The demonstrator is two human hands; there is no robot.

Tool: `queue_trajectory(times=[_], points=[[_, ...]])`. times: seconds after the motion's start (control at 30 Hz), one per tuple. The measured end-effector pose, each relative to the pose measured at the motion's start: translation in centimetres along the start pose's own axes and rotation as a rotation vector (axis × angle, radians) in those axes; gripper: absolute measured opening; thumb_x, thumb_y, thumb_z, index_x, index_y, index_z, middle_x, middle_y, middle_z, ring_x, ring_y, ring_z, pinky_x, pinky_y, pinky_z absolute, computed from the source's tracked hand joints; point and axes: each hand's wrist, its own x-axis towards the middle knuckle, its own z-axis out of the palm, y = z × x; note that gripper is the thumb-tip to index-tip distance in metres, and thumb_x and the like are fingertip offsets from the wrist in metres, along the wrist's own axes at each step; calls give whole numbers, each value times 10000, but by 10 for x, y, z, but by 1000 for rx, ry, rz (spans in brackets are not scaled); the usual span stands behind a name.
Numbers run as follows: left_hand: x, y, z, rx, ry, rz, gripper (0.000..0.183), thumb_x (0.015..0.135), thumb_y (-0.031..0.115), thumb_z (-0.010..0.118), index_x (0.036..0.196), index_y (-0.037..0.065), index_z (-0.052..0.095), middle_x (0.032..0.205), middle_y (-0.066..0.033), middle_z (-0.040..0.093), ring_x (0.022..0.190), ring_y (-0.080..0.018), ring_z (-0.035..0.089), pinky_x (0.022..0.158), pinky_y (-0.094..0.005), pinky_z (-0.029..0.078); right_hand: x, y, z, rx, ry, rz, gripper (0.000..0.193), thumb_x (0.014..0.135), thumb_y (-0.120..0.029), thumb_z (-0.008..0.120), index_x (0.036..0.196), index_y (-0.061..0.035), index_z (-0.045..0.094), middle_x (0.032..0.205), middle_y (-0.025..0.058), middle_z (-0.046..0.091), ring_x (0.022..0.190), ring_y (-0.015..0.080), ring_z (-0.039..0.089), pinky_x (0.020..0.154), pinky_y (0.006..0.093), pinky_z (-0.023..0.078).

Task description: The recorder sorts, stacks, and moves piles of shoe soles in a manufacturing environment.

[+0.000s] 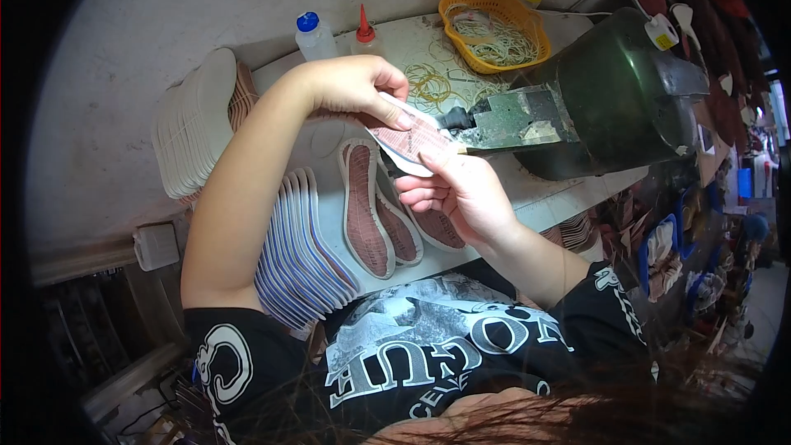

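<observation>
A shoe insole (400,138) with a reddish-brown face and pale edge is held up in both hands, next to the tip of a green machine's arm. My left hand (350,86) grips its upper left end, thumb on the face. My right hand (470,189) pinches the nearer right side between thumb and fingers. The insole's underside is hidden. Beneath my hands, several loose reddish-brown insoles (367,214) with stitched white rims lie on the table, partly overlapping. A fanned stack of blue-and-white edged insoles (292,251) leans beside my left forearm.
The green machine (614,95) stands at the right, its metal arm (523,119) reaching left. Behind are an orange basket (541,43) of pale cords, a blue-capped bottle (315,39) and a red-tipped bottle (364,37). White sole pieces (194,128) are stacked far left.
</observation>
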Motion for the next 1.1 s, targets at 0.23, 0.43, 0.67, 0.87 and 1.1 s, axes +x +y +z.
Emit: queue_trajectory(times=[0.23, 0.43, 0.67, 0.87, 1.1], points=[[-27, -3, 39, -104, 225, -11, 235, 839, 226, 705, 812, 50, 552, 729, 29, 536, 679, -57, 505, 601, -228, 432, -3, -8, -7, -38, 2, 53, 379, 951, -315, 534, 1076, 39, 584, 918, 158, 676, 777, 179, 673, 698, 261, 537], [-35, -4, 76, 159, 375, -50, 364, 844, 354, 655, 847, -9, 672, 671, -73, 621, 587, -126, 547, 534, -300, 445, -4, -15, -14, -126, -16, 97, 334, 963, -298, 498, 1072, 3, 592, 901, 95, 675, 773, 146, 663, 701, 252, 527], [-35, 14, 109, -259, 431, -181, 405, 858, 401, 647, 708, 24, 656, 522, -50, 576, 360, -115, 494, 327, -235, 337, -6, -22, -30, -216, -40, 121, 320, 937, -306, 548, 994, -3, 635, 850, 69, 673, 747, 128, 648, 697, 255, 518], [-28, -5, 122, -416, 556, -81, 458, 849, 423, 661, 617, 33, 597, 475, -9, 511, 344, -61, 429, 323, -208, 262, -52, -39, -48, -514, -366, 128, 299, 867, -193, 666, 1042, 47, 629, 905, 62, 659, 780, 93, 609, 723, 242, 496], [-14, -2, 98, -314, 621, -70, 476, 819, 465, 686, 599, 50, 609, 511, 7, 508, 381, -48, 407, 356, -206, 273, -54, -16, -73, -169, -107, 11, 266, 902, -152, 616, 1036, 77, 611, 934, 97, 665, 795, 91, 623, 729, 230, 500]])
